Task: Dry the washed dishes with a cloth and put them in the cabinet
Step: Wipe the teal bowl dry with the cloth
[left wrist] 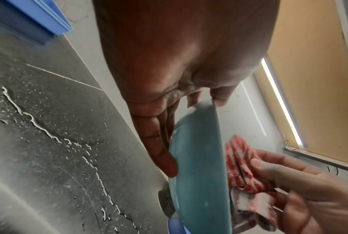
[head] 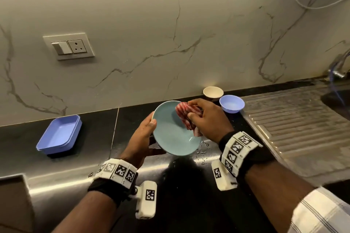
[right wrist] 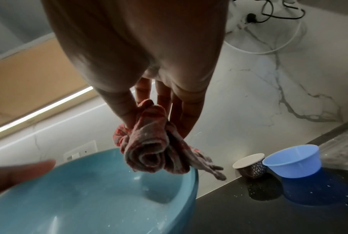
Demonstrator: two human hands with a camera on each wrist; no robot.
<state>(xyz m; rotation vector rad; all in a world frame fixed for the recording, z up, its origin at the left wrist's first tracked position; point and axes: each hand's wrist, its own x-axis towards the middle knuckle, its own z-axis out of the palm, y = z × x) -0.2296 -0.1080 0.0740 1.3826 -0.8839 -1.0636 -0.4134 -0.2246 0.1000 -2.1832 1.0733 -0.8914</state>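
The left hand (head: 144, 130) grips the teal bowl (head: 170, 134) by its left rim, tilted above the bench (head: 94, 138); the right hand (head: 206, 119) pinches the bunched cloth (head: 184, 115) against the bowl's far-right inside.

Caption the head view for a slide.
Left hand holds teal bowl; right hand wipes it with striped cloth.

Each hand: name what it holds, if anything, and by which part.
Left hand grips the teal bowl by its rim, thumb inside, fingers underneath. Right hand pinches the bunched red-striped cloth by its top.
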